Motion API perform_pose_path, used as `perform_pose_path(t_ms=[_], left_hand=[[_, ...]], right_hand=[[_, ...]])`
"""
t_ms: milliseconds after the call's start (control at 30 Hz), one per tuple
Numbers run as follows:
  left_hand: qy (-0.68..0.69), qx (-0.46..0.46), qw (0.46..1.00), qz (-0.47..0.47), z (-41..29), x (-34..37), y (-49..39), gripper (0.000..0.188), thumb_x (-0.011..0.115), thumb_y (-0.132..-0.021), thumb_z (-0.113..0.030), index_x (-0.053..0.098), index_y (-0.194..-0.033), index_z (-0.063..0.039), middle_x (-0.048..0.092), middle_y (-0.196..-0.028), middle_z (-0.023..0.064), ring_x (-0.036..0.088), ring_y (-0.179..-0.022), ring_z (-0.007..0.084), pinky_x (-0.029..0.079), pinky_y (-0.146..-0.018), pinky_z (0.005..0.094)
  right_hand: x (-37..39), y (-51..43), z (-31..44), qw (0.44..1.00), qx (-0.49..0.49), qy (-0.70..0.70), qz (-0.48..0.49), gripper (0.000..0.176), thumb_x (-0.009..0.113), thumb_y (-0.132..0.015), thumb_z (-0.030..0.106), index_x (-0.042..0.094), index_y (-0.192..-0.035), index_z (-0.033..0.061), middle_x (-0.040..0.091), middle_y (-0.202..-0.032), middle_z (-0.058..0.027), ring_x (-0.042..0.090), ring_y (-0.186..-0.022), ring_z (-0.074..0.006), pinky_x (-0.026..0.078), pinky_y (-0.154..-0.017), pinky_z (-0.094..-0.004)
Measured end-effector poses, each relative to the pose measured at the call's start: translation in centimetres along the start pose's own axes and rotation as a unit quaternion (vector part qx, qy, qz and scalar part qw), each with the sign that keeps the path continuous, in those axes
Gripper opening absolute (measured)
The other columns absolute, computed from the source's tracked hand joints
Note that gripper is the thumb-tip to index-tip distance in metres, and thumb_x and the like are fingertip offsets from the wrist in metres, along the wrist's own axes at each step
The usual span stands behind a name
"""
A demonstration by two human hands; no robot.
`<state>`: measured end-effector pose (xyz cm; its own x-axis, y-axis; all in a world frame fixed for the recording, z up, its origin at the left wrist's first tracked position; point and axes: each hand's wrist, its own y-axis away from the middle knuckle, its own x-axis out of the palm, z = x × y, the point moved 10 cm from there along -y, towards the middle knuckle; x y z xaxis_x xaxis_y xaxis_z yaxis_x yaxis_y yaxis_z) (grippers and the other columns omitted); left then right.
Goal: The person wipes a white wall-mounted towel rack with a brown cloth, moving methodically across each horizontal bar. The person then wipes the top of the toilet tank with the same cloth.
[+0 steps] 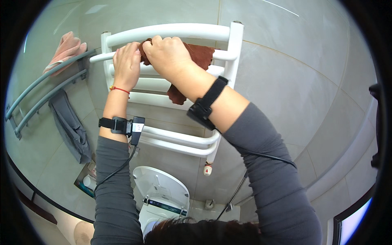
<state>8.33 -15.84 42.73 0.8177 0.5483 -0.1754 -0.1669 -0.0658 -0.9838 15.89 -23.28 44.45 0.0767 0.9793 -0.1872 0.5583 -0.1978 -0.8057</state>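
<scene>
A white towel radiator [168, 32] is fixed to the tiled wall in front of me. My right hand [168, 56] grips a brown cloth [200, 55] against the radiator's second bar from the top. One end of the cloth spreads along that bar to the right, and another part hangs below my wrist over the lower bars. To its left, my left hand [126, 65] is closed over the same bar [102, 57], close beside the bunched edge of the cloth. Whether the left fingertips also hold cloth is hidden.
Grey towel rails [49, 72] at the left carry a pink towel [65, 53] and a grey cloth [69, 125]. Lower down are a toilet with its lid raised [163, 186], a radiator valve [207, 170] and a wall niche holding a white roll [89, 182].
</scene>
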Motion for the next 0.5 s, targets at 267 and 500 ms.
perform_pose_path(t_ms=[267,500], left_hand=[[-0.009,-0.010,1.000,0.017,-0.1,0.0,0.0,0.033,0.033,-0.097,-0.027,0.059,-0.105,-0.009,0.059,-0.101,0.0103,0.052,-0.108,0.0307,0.030,-0.104,0.0462],[-0.025,-0.030,0.999,0.025,0.3,0.5,0.0,0.028,0.038,-0.095,-0.025,0.059,-0.106,-0.010,0.059,-0.105,0.0092,0.051,-0.113,0.0305,0.026,-0.111,0.0529]], right_hand=[[-6.6,8.0,-7.2,0.990,-0.020,0.018,-0.139,0.013,0.068,-0.076,0.024,0.058,-0.083,0.0188,0.056,-0.077,0.0028,0.059,-0.065,-0.0153,0.048,-0.058,-0.0317],[-4.8,15.0,-17.6,0.917,0.276,-0.270,-0.098,0.051,0.077,-0.064,-0.005,0.058,-0.109,0.0069,0.057,-0.117,-0.0140,0.059,-0.107,-0.0375,0.055,-0.085,-0.0437]])
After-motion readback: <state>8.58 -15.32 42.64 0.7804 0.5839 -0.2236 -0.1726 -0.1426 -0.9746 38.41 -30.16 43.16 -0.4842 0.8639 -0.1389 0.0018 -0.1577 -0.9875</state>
